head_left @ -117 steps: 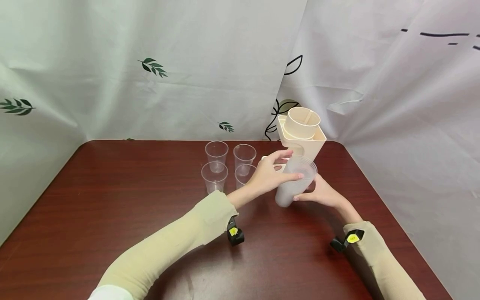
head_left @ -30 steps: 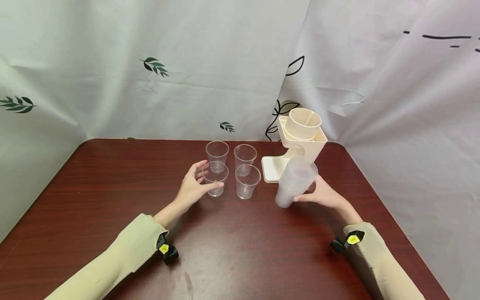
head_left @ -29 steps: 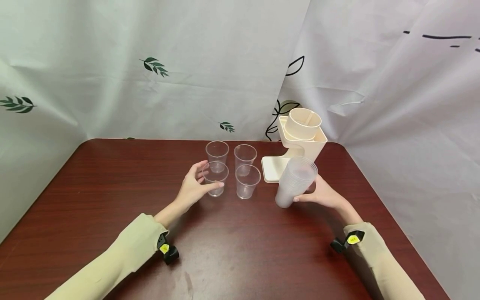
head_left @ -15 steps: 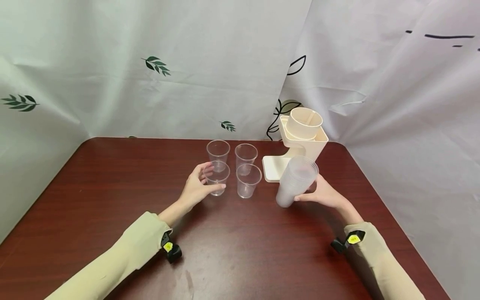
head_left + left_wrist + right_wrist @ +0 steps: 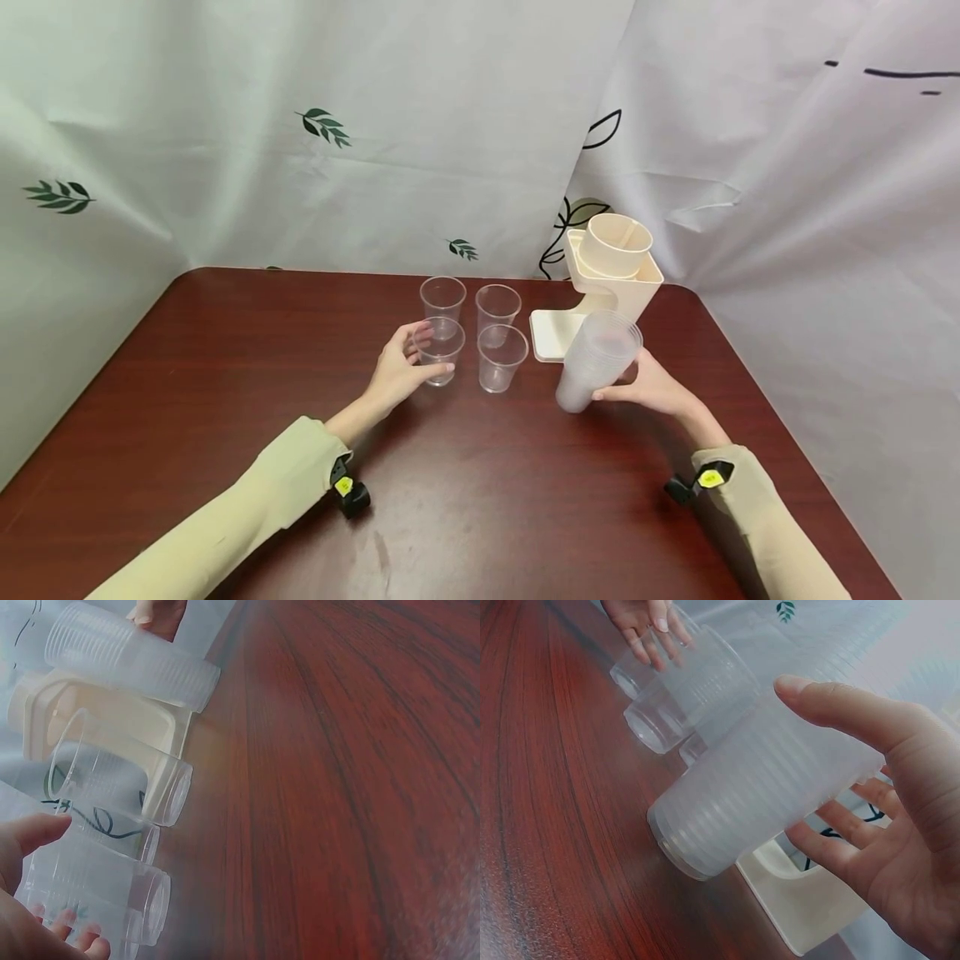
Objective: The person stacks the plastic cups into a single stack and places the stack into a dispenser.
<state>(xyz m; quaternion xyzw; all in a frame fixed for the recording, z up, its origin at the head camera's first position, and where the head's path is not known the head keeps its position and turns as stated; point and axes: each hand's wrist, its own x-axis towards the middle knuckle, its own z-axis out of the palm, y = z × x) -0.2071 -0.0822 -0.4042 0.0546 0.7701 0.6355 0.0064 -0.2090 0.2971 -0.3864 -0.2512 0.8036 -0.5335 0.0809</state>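
Observation:
My left hand (image 5: 397, 367) holds the front-left clear plastic cup (image 5: 439, 337), thumb on the near side and fingers round the back. The cup stands upright on the table; in the left wrist view the fingers (image 5: 64, 919) show through its wall. My right hand (image 5: 651, 385) grips a tilted stack of nested plastic cups (image 5: 597, 362), its base low over the tabletop; whether it touches is unclear. In the right wrist view the thumb (image 5: 840, 705) lies on one side of the stack (image 5: 742, 787), with the fingers on the other.
Single clear cups stand close by: front right (image 5: 501, 358), back left (image 5: 442, 300) and back right (image 5: 498, 308). A cream stand (image 5: 553, 335) with a round holder (image 5: 617, 246) on top rises behind the stack. Patterned curtains (image 5: 390, 192) border the dark wooden table (image 5: 465, 492).
My left hand has left the stack's mouth and moved left to the front-left cup, its fingers since drawing closer round it. My right hand keeps the stack in place. The view has shifted slightly.

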